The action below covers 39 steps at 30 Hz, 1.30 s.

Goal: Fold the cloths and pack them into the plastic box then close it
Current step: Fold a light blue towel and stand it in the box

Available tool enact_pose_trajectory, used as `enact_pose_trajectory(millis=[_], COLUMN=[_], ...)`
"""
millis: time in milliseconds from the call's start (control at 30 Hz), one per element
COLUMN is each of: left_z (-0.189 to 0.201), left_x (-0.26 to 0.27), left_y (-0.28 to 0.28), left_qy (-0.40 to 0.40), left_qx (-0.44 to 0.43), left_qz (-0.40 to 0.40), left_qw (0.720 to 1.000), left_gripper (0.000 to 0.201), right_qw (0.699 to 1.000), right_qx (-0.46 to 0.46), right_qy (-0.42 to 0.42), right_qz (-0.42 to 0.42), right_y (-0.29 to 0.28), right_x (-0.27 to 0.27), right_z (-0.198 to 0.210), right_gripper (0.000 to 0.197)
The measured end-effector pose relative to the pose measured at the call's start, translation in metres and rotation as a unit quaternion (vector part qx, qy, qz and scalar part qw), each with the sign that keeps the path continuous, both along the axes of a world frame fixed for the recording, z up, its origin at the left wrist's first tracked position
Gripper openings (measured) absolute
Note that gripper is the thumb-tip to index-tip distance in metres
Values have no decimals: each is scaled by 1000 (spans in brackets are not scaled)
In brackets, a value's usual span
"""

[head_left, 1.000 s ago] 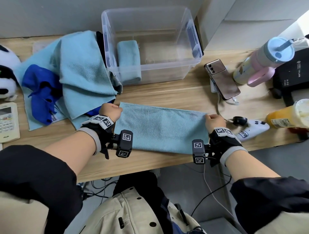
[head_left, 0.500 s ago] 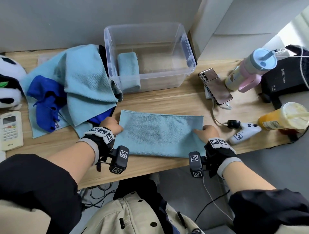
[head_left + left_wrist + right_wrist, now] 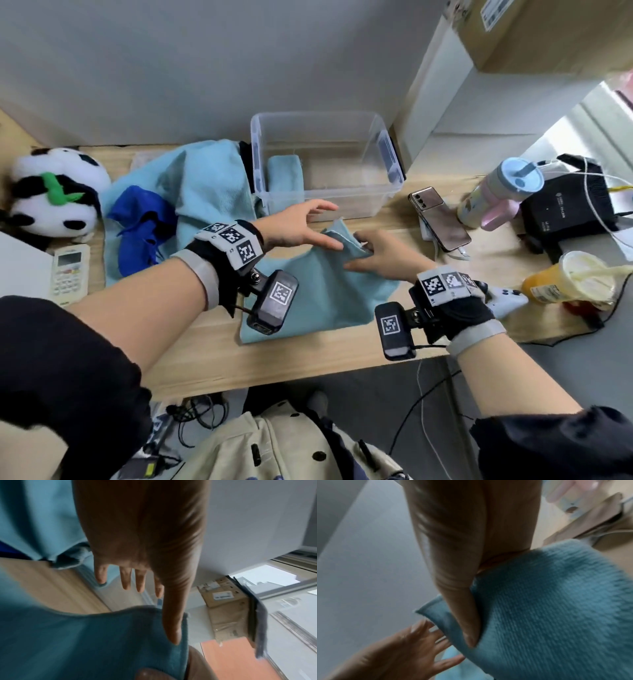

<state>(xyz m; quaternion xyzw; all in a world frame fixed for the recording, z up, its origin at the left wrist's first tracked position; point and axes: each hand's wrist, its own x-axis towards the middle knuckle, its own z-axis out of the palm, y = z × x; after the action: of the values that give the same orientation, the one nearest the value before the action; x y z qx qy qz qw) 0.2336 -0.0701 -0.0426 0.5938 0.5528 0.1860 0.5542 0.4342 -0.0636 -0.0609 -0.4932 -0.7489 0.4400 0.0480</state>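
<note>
Right hand (image 3: 380, 257) has lifted the cloth (image 3: 322, 294) corner, pinching it; left hand (image 3: 294, 226) spread.

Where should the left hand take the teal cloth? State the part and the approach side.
Pinch the lifted far corner of the teal cloth, coming from the left. The right hand pinches that raised end, and its far edge stands free beside the open left hand.

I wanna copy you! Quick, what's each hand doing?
Left hand: open, fingers spread, holding nothing.
Right hand: pinching the light blue cloth at its end.
</note>
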Motion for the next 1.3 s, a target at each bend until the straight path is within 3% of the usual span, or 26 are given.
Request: enact_pose_trajectory(millis=[67,167,300,400,500,633,733,933,1200,1300], left_z=[10,12,16,17,13,16,23,45,82,88], left_x=[4,0,-10,-18,-30,-39,-42,-42,-42,-44], left_y=[2,-1,-7,-10,-10,-11,-12,-1,19,21], left_qy=[-36,-42,-8,6,-4,-30,-56,-97,-210,-274], left_qx=[16,71,76,58,47,46,64,122,144,127], left_qz=[-20,13,38,73,105,138,124,203,237,241], left_qw=[999,996,996,996,993,989,989,967,938,922], left_gripper=[41,15,30,32,31,30,12,9,14,12], right_qw=[999,999,999,998,998,994,983,940,896,891], right_qx=[16,17,-35,-26,4,18,37,45,92,87], right_qy=[2,16,33,-28,-67,38,116,264,359,390], right_qz=[30,29,1,48,2,-102,-140,-213,-243,-214], right_y=[3,3,3,8,13,18,21,28,46,44], right_x=[-3,-4,4,13,21,19,13,1,-11,-8], right_z=[9,24,31,28,27,35,48,76,110,118], right_gripper=[32,32,42,34,33,18,8,9,9,28])
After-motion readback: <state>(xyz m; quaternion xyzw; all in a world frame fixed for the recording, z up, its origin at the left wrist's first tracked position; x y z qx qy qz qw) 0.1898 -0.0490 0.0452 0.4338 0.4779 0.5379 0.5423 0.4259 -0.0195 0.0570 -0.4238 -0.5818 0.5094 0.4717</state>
